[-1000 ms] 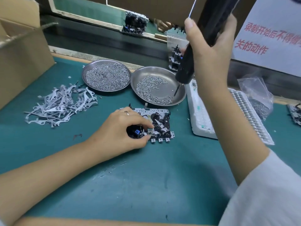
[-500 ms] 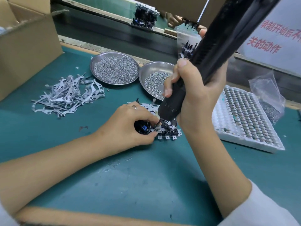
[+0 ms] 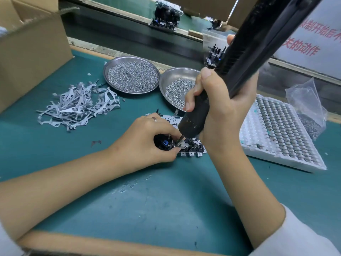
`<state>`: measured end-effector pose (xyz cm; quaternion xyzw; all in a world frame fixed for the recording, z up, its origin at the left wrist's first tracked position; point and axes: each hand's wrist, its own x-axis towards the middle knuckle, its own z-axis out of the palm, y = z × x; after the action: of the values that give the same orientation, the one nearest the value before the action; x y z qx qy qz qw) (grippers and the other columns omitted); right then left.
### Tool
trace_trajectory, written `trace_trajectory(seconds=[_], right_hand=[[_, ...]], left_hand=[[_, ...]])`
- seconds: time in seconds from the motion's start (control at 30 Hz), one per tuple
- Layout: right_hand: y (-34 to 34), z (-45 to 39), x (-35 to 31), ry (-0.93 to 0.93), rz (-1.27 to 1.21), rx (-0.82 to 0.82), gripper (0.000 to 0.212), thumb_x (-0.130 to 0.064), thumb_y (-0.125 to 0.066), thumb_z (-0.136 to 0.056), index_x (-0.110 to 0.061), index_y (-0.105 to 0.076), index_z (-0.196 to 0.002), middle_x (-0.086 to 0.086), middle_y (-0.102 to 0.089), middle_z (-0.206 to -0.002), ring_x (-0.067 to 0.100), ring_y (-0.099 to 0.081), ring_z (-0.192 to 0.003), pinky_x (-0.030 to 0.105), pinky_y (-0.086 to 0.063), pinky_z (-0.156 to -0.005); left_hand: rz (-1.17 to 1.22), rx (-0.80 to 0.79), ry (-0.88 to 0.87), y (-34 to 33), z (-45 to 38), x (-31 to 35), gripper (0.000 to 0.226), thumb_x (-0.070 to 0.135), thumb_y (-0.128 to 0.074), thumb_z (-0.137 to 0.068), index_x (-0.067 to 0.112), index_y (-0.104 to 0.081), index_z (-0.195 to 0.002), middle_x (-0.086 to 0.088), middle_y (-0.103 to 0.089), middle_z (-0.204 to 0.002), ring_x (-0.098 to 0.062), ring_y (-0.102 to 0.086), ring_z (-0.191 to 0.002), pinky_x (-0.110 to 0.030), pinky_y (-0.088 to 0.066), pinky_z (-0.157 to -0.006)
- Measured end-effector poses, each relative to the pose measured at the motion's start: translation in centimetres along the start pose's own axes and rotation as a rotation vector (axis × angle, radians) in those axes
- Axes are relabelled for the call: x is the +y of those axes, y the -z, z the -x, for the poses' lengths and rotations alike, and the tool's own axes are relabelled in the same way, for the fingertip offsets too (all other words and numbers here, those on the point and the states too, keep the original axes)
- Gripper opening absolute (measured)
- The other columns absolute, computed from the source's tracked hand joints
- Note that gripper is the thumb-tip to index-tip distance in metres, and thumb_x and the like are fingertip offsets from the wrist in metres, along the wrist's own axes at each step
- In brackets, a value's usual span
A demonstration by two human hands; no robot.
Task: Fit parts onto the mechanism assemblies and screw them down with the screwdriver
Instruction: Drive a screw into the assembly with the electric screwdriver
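Green worktop (image 3: 166, 200), seen from the head camera. Mechanism assembly (image 3: 191, 145) lies flat near the middle of the worktop, a metal plate with black plastic parts and a blue piece at its left end. Left hand (image 3: 147, 141) rests on that left end, fingers curled over it, thumb and forefinger pinching close to the point where the bit lands; a ring shows on one finger. Right hand (image 3: 219, 111) grips the black electric screwdriver (image 3: 239, 63), fingers wrapped round the barrel, thumb up along its side; the tool slants from the upper right corner of view down to the assembly, its bit touching the assembly just beside the left fingertips. Toward the far edge sit two round steel dishes side by side: left dish (image 3: 110, 71) heaped with small screws, right dish (image 3: 171, 74) partly filled, part hidden by the right hand. Loose pile of flat metal levers (image 3: 77, 106) lies left of the assembly, near the cardboard box (image 3: 33, 52) at the far left corner. White tray (image 3: 276, 133) of small parts in rows sits at the right, a clear plastic bag (image 3: 306, 106) beside it. White sign (image 3: 310, 37) at upper right carries red Chinese characters, cut off; "开始后不" and "关的动作" are readable. No brand marks can be made out.
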<state>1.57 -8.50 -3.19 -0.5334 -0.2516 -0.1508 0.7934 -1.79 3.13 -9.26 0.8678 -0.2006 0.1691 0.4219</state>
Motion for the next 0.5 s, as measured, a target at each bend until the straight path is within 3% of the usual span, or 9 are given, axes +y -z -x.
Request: trace_trajectory(seconds=[0.3,0.5], right_hand=[[0.04,0.1,-0.05,0.018,-0.008,-0.028,0.024,0.009,-0.047,-0.083,-0.009,-0.033,-0.091,-0.005,-0.045,-0.049,0.018,-0.038,-0.035,0.023,-0.035,-0.043],[0.08,0.17,0.0,0.033,0.01,-0.056,0.026,0.009,-0.047,-0.084,-0.011,-0.033,-0.091,-0.007,-0.047,-0.051,0.02,-0.038,-0.035,0.025,-0.034,-0.042]], left_hand=[[0.001,-0.001,-0.011,0.06,0.13,-0.05,0.018,0.019,-0.074,-0.065,0.011,-0.075,-0.081,0.027,-0.054,-0.074,-0.01,-0.052,-0.076,-0.017,-0.042,-0.078],[-0.002,-0.015,0.007,0.07,0.1,-0.18,0.017,0.006,-0.083,-0.066,0.011,-0.075,-0.08,0.025,-0.055,-0.072,-0.007,-0.05,-0.074,-0.015,-0.04,-0.079]])
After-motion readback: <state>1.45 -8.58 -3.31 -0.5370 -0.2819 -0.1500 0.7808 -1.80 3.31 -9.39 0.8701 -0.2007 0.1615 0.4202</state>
